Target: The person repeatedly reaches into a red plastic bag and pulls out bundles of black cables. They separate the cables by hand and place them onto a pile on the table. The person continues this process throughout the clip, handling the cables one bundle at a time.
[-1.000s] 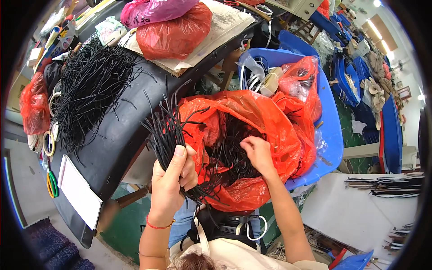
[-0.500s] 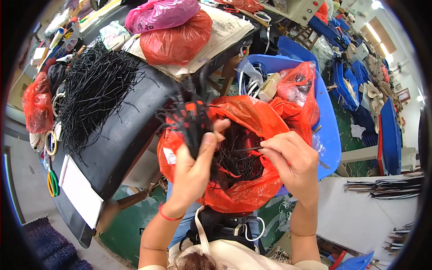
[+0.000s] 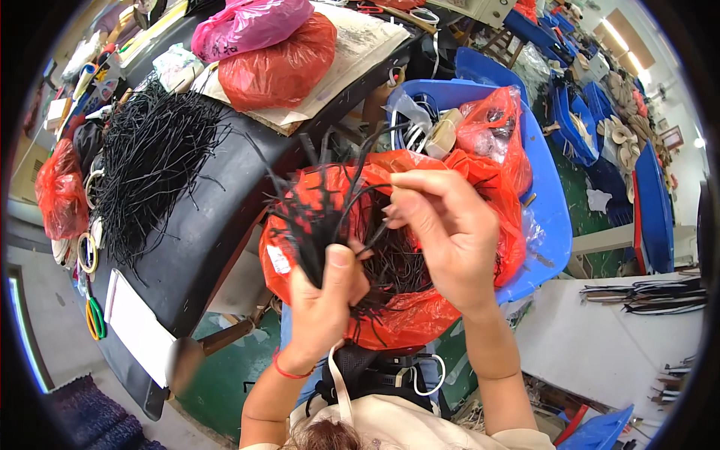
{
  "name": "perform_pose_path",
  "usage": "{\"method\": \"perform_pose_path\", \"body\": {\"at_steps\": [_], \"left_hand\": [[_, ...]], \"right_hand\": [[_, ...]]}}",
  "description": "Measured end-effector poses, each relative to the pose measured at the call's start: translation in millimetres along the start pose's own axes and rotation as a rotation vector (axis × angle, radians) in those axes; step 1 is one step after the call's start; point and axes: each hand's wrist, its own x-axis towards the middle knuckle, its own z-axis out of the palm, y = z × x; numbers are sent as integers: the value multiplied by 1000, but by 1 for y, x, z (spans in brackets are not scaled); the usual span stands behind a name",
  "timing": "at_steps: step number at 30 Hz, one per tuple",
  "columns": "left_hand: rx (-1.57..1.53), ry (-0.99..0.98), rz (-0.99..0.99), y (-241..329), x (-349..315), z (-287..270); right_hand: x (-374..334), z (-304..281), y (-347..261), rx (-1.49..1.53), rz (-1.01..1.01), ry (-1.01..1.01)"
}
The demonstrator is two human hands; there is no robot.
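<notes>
The left hand [image 3: 326, 300] was shut tight around a bunch of black cords [image 3: 315, 225], with the thumb pressed over them. The right hand [image 3: 446, 240] was pinching one cord end beside the bunch, fingers closed on it. Both hands were held over an open red bag [image 3: 487, 225] full of more cords. The bag sat in a blue tub [image 3: 551, 217]. A big loose pile of cords [image 3: 154, 165] lay near the far left corner of the black table [image 3: 202, 247]. The cords looked tangled, so a pull could probably drag others out and drop them.
</notes>
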Motion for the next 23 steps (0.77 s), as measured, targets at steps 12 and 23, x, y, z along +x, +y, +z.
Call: {"method": "perform_pose_path", "body": {"at_steps": [12, 23], "left_hand": [[-609, 182, 151, 77, 14, -114], [-410, 188, -106, 61, 9, -80]], "right_hand": [[-108, -53, 120, -565, 151, -438], [-78, -6, 173, -867, 312, -317]]}}
